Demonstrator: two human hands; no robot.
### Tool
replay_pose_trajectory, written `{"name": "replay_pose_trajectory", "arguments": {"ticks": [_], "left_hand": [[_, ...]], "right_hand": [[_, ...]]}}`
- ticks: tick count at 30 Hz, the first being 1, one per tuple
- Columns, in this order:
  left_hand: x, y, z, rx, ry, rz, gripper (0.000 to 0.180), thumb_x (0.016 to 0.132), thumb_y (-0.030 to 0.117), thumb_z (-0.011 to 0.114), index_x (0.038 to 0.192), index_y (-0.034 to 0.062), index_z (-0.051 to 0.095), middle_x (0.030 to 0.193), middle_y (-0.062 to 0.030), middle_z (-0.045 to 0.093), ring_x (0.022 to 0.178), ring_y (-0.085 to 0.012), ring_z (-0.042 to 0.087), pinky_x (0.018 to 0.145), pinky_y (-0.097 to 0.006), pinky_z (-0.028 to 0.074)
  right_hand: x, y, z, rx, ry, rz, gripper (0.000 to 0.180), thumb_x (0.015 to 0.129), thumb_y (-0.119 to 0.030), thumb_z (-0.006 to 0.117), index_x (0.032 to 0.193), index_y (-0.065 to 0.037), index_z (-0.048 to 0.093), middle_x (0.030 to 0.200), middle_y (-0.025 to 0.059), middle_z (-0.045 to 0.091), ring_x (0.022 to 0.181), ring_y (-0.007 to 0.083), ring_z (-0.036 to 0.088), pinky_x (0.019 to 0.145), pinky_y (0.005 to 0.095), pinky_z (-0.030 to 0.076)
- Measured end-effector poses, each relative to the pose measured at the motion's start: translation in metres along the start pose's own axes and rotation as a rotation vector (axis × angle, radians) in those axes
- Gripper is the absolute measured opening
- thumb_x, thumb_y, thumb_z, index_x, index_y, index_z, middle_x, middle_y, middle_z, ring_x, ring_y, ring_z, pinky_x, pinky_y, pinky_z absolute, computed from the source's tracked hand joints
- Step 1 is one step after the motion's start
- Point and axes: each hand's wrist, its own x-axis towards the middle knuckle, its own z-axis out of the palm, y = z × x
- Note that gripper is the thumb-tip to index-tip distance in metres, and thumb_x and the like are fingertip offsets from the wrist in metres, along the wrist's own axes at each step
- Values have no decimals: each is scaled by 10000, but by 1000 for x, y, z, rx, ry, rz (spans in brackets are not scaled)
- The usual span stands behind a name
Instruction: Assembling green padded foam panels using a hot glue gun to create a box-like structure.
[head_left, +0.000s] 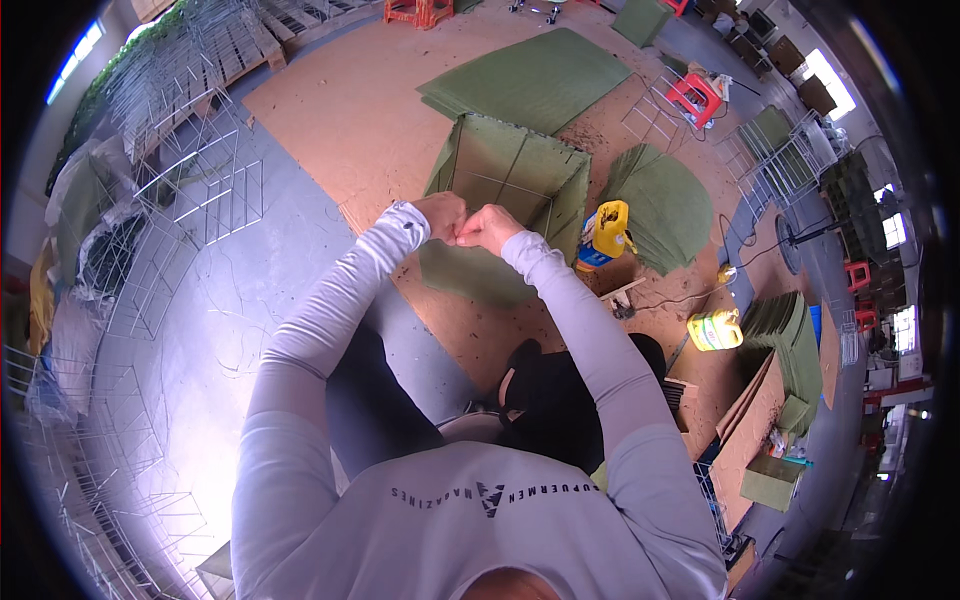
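Observation:
A green open-topped box [571, 196] stands in front of me, with thin metal wires crossing its inside. At its near left edge my two hands meet, fingertips almost touching. My left hand [443, 214] is closed, knuckles up. Beside it my right hand [488, 229] is pinched shut. Whatever lies between the fingers is hidden or too small to make out. A green flap or sheet [470, 275] spreads below the hands, on the near side of the box. Just right of the box stands a cut-open yellow jug [608, 232] with a dark rim.
Green sheets [535, 80] lie behind the box; rounded green pieces [660, 205] are to its right. A second yellow jug [714, 330] sits farther right, near stacked green panels [785, 335] and cardboard [745, 440]. Wire frames [215, 195] pile up at left. A red stool [694, 97] stands far right.

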Motion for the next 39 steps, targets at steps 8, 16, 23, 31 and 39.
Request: {"name": "replay_pose_trajectory", "arguments": {"ticks": [8,16,23,31,39], "left_hand": [[-35,21,4,162,587,-104,113,705,43,661,816,16,663,845,-120,618,825,-304,604,721,-374,509],[-18,35,35,211,412,90,76,728,71,629,789,29,615,860,-117,565,907,-305,549,776,-380,474],[0,6,33,184,270,171,75,726,66,643,792,32,637,804,-130,592,852,-340,559,758,-413,464],[-7,57,33,245,446,87,115,684,70,654,776,21,605,912,-124,589,941,-298,550,796,-373,466],[11,64,49,202,372,98,110,721,87,645,812,32,618,874,-92,569,921,-282,541,810,-364,468]], "right_hand": [[-56,9,8,-83,510,-196,184,745,-76,673,923,-27,666,892,96,638,872,283,571,773,373,469],[-43,6,30,-264,476,-214,99,756,-117,642,703,-36,620,743,91,568,802,266,533,725,378,460],[-30,16,15,-287,261,-188,137,764,-176,662,827,-55,674,800,121,609,850,310,555,762,411,454],[-64,20,-26,-143,449,-226,149,821,-198,606,859,-69,670,824,115,624,834,298,586,756,388,471],[-97,49,-21,-392,243,-93,120,734,-138,684,799,-43,652,788,105,598,838,295,570,750,399,465]]}}
